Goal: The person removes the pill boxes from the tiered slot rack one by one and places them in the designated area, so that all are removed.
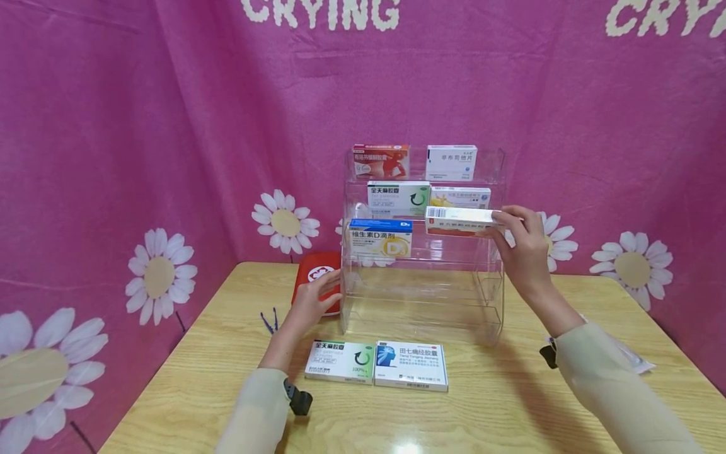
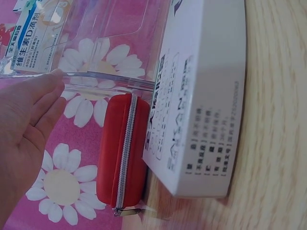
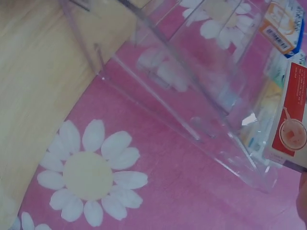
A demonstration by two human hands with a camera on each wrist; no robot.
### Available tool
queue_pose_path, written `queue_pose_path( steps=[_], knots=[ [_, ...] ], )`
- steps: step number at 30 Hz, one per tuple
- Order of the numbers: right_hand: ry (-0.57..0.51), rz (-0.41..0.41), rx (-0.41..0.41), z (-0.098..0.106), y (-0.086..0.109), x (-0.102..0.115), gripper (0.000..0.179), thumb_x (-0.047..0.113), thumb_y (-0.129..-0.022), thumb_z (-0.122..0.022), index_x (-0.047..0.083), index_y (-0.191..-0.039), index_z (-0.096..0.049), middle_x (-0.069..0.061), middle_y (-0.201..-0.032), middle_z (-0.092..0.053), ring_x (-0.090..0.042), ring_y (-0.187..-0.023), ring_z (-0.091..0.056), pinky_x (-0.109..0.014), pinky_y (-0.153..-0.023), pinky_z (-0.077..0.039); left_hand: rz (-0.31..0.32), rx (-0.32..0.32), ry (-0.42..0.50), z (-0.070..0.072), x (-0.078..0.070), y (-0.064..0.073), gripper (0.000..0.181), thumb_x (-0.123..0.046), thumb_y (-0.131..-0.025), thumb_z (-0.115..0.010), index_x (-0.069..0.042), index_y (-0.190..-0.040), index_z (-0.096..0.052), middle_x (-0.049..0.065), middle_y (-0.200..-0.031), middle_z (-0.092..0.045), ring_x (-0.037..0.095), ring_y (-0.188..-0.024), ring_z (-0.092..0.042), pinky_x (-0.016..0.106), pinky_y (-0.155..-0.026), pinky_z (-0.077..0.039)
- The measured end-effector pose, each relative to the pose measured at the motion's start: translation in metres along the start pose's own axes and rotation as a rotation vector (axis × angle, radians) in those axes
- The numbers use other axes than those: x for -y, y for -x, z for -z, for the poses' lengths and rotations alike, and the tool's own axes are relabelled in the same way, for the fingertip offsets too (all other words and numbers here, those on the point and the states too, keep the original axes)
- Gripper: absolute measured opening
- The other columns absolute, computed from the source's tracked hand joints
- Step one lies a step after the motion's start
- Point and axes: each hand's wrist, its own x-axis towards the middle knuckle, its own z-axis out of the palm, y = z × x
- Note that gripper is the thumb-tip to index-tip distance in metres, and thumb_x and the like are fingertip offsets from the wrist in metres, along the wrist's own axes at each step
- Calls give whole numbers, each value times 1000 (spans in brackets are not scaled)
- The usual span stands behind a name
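Observation:
A clear tiered display rack point(image 1: 422, 307) holds medicine boxes on its upper tiers. My right hand point(image 1: 524, 252) pinches the right end of a white and red medicine box point(image 1: 456, 217), held tilted in front of the rack, right of the blue and yellow vitamin D box point(image 1: 379, 243). In the right wrist view, the held box's red face point(image 3: 293, 115) shows, but most of the hand is out of frame. With fingers extended, my left hand point(image 1: 312, 297) is at the rack's left side; a fingertip seems to touch its edge in the left wrist view.
Two medicine boxes, one white and green point(image 1: 339, 362) and one white and blue point(image 1: 411, 366), lie before the rack. Behind my left hand is a red zip case point(image 2: 120, 148). Blue tweezers point(image 1: 270, 321) lie at left; a clear packet point(image 1: 632, 356) lies at right.

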Motion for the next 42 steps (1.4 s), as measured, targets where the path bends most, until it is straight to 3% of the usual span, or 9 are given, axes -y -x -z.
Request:
queue_pose_path(
  steps=[4,11,18,24,29,34,42],
  knots=[
    [-69,-26,-4,4,7,12,32,-8,-74,-79,-3,-103,-69,-24,-103,-61,-32,-87,-58,-2,-85,-35,6,2,-3,2,-1,0,58,-8,-87,-71,-12,-142,-51,11,-137,-62,27,-127,-60,42,-102,-53],
    [-178,-81,99,2,32,38,33,-8,-68,-82,-5,-99,-71,-21,-95,-63,-14,-76,-57,-1,-72,-43,6,3,-8,4,-2,0,57,-8,-88,-71,-12,-141,-51,12,-137,-61,28,-127,-60,42,-101,-53],
    [-251,-215,309,-8,63,70,30,1,-70,-84,2,-98,-72,-11,-90,-65,-18,-72,-66,-5,-68,-48,1,0,-14,3,-3,0,57,-7,-88,-70,-10,-141,-51,13,-137,-61,28,-126,-61,41,-101,-53],
    [-323,-266,469,-18,85,97,27,5,-72,-83,3,-96,-71,-8,-90,-66,-18,-69,-68,-25,-59,-59,11,-2,-28,2,-3,0,56,-8,-88,-70,-11,-141,-51,12,-137,-61,27,-126,-61,40,-102,-53],
    [-403,-312,584,-28,100,118,24,8,-74,-82,4,-95,-70,-7,-91,-66,-11,-70,-67,-22,-63,-60,3,-12,-20,1,-3,-1,55,-6,-88,-70,-9,-140,-52,13,-136,-62,29,-125,-61,42,-102,-53],
    [-457,-309,635,-38,113,134,22,7,-75,-82,5,-93,-70,-5,-91,-67,-6,-72,-63,-18,-66,-59,-19,-11,-12,0,-2,-2,55,-5,-88,-70,-7,-140,-52,15,-134,-63,30,-123,-62,43,-101,-53],
    [-505,-278,738,-47,125,150,19,12,-79,-80,5,-93,-70,-6,-90,-67,-12,-77,-63,-17,-67,-59,-34,-18,20,-2,-3,-1,53,-2,-87,-69,-5,-138,-54,17,-131,-64,31,-121,-63,42,-99,-54]
  ],
)
